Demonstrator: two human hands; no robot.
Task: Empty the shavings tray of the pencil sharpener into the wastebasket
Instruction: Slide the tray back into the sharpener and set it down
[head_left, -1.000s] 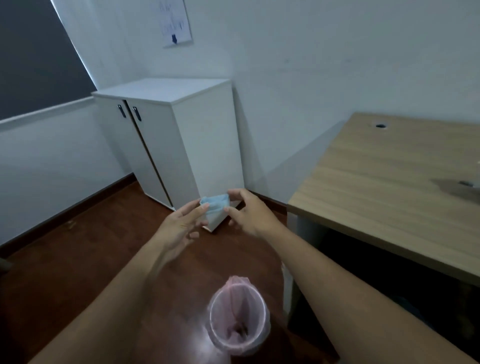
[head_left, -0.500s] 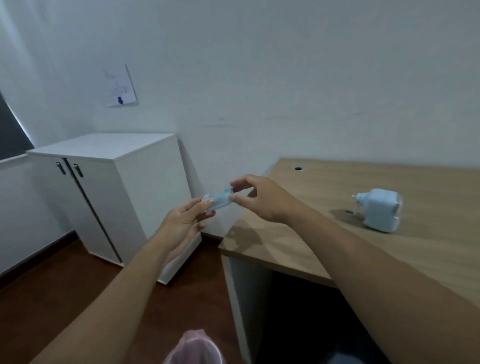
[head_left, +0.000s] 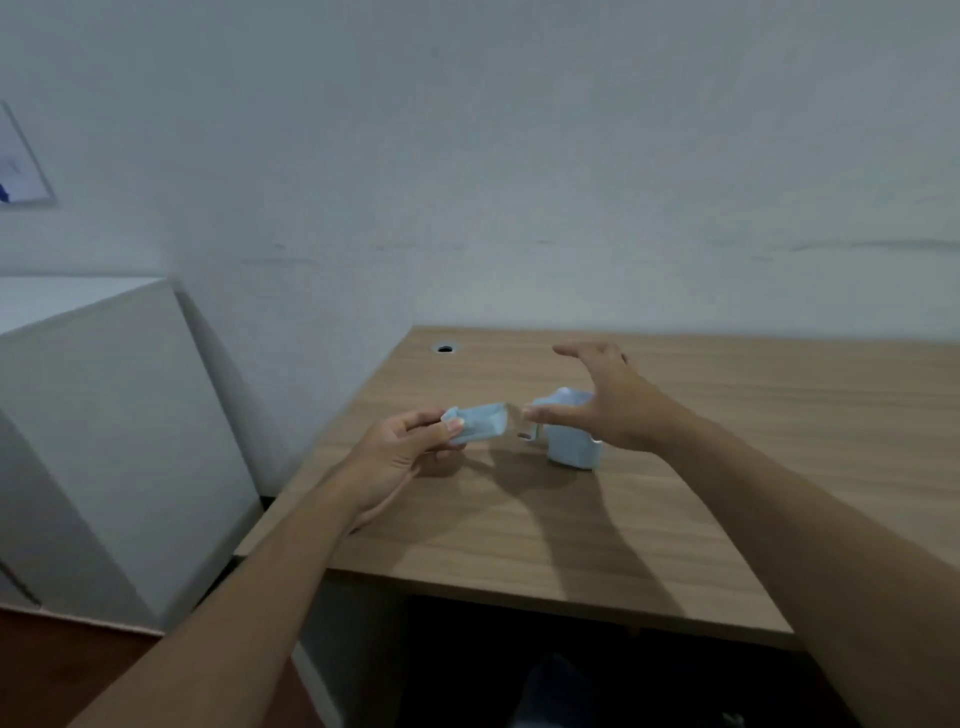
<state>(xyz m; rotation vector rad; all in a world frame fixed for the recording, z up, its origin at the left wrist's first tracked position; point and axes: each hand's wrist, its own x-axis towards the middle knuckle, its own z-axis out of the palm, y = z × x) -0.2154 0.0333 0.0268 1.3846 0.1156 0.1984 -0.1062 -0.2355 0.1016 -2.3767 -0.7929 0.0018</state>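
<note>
Clearly, the pale blue shavings tray (head_left: 480, 422) is pinched in the left hand (head_left: 402, 457), thumb on its near side and fingers curled behind its left end, and it is held in the air above the wooden desk (head_left: 727, 499), tilted slightly with its right end towards the pencil sharpener (head_left: 569, 441). The sharpener, also pale blue, is stood on the desk just to the right of the tray; a small gap is seen between the two, and a small metal part projects from the sharpener's left side towards the tray. The right hand (head_left: 610, 410) is spread wide with nothing gripped, its fingers fanned above and behind the sharpener and its thumb reaching leftward across the sharpener's upper front. Whether the palm is actually touching the sharpener cannot be told. Shadows of both forearms are cast on the desktop. A round cable hole (head_left: 444, 348) is set near the desk's far left corner. A white cabinet (head_left: 104, 441) is placed left of the desk against the pale wall (head_left: 519, 182), where a sheet of paper (head_left: 18, 166) is pinned at the far left. The wastebasket is not visible.
</note>
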